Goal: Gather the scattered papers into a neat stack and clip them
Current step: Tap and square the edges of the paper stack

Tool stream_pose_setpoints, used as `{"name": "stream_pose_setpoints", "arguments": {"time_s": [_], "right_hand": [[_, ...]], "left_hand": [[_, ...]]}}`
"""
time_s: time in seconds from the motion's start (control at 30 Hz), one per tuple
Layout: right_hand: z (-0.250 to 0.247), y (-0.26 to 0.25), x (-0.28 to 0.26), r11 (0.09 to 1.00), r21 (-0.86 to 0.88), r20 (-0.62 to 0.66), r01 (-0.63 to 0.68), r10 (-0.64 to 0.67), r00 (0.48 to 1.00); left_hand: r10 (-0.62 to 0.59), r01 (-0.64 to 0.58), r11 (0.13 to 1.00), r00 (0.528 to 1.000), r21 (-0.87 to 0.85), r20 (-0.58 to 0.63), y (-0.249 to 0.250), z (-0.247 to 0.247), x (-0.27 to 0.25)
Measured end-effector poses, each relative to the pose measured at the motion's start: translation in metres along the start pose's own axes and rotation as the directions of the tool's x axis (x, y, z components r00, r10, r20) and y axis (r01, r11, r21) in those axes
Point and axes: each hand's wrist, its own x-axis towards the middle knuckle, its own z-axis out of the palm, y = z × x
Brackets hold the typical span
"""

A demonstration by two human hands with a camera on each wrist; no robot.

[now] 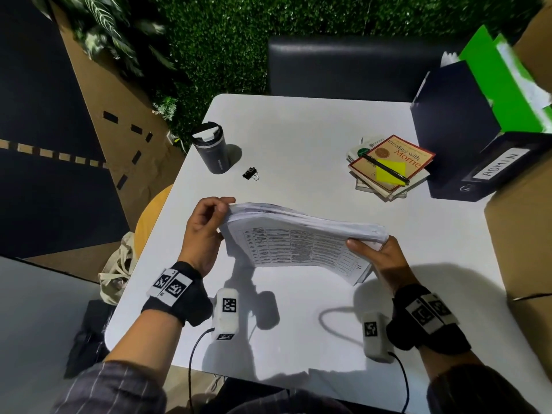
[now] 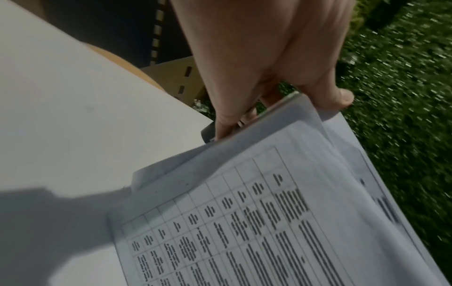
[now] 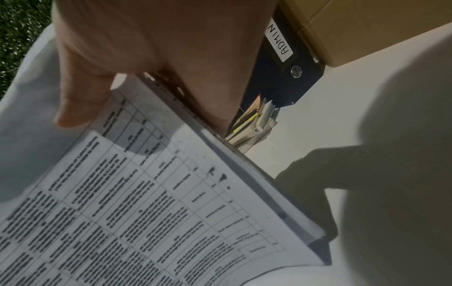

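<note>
A thick stack of printed papers (image 1: 301, 243) with tables on the front sheet is held above the white table (image 1: 313, 127), tilted toward me with its lower edge hanging free. My left hand (image 1: 206, 228) grips its left end, thumb on top and fingers behind. My right hand (image 1: 376, 255) grips the right end, thumb on the printed face. The left wrist view shows the papers (image 2: 281, 212) under my left hand (image 2: 269, 77). In the right wrist view the papers (image 3: 146, 203) sit under my right hand (image 3: 146, 48). A black binder clip (image 1: 250, 173) lies on the table beyond the stack.
A dark travel mug (image 1: 212, 147) stands at the table's far left. Books with a pen and yellow note (image 1: 391, 165) lie far right, beside a black ADMIN binder (image 1: 490, 171) and green folders (image 1: 504, 82). Cardboard boxes (image 1: 522, 240) border the right side.
</note>
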Motion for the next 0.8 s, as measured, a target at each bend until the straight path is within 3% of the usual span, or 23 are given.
{"name": "stream_pose_setpoints", "arguments": {"time_s": [0.23,0.33,0.6,0.8], "right_hand": [[0.001,-0.002,-0.003,0.999,0.034,0.035,0.022,-0.023,0.999],[0.008,-0.003,-0.002,1.000,0.011,-0.018,-0.008,0.008,1.000],[0.002,-0.020,-0.010,0.991,0.018,-0.065,0.134,-0.132,0.989],[-0.006,0.007,-0.009,0.997,-0.038,0.006,-0.074,0.074,0.997]], "left_hand": [[-0.095,0.097,0.993,0.995,-0.073,0.025,-0.004,0.002,-0.002],[-0.104,0.106,0.993,0.994,-0.049,0.044,-0.003,0.007,-0.006],[0.083,-0.088,0.996,0.988,0.033,0.132,0.017,0.012,-0.012],[-0.065,0.059,0.994,0.997,0.096,0.053,-0.012,0.000,-0.019]]}}
